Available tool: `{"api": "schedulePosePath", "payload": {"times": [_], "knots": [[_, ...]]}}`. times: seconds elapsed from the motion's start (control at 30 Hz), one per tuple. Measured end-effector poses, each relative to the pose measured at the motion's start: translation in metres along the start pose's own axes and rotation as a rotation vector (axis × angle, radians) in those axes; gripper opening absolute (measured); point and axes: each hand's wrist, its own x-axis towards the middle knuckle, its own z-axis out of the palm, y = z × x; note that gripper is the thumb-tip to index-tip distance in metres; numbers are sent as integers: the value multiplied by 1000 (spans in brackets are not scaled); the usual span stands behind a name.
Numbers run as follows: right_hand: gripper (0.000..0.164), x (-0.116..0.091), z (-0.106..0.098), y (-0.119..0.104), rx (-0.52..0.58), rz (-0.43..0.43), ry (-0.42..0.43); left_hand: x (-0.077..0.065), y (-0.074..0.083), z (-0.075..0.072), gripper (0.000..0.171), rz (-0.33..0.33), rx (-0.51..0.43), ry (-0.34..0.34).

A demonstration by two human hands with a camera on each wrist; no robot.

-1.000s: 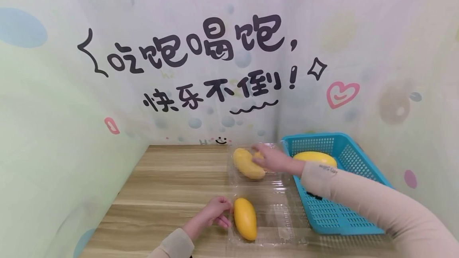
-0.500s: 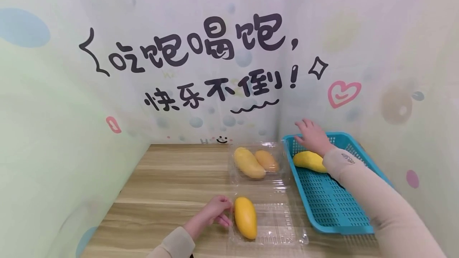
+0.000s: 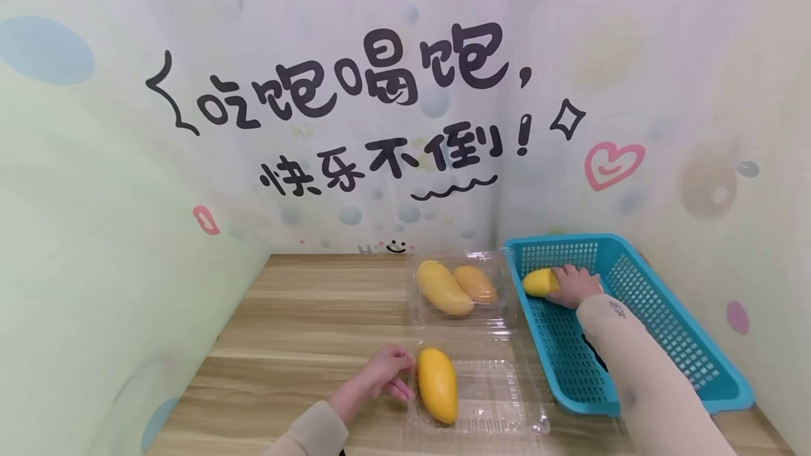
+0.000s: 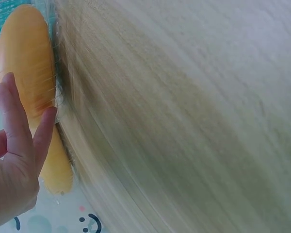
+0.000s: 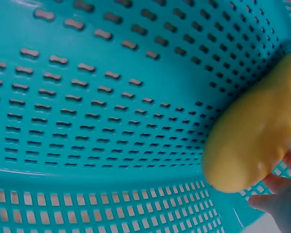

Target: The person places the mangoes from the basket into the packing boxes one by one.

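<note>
In the head view my right hand [image 3: 575,286] reaches into the blue plastic basket [image 3: 728,389] and grips a yellow mango [image 3: 540,282] at its far end. The right wrist view shows the fingertips against the side of that mango [image 5: 254,128]; the palm is hidden. My left hand [image 3: 384,371] rests at the left edge of a clear plastic clamshell box [image 3: 484,407], its fingers fairly straight. Just inside that edge lies another mango [image 3: 437,385]. In the left wrist view, the left hand's fingers [image 4: 17,119] lie in front of this mango [image 4: 26,58].
Two more mangoes [image 3: 445,288] lie at the far half of the clear box, seen through plastic. The basket stands to the right of the box on the wooden table [image 3: 304,315]. A printed curtain [image 3: 348,125] closes off the back and sides.
My right hand has gone from over the far mangoes in the box, across the basket's rim, and down onto the mango in the basket. The left hand has stayed at the box edge.
</note>
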Motion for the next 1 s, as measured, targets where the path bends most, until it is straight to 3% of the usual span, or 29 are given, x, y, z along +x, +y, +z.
{"api": "schedulePosePath", "payload": {"times": [0.27,1.0], "knots": [[75,-14,-3,-5,188,80,-183,-1,0,-1,14,-1,-1,-1],[82,-30,-3,-9,295,157,-193,1,-3,-1,13,3,-18,-3]]}}
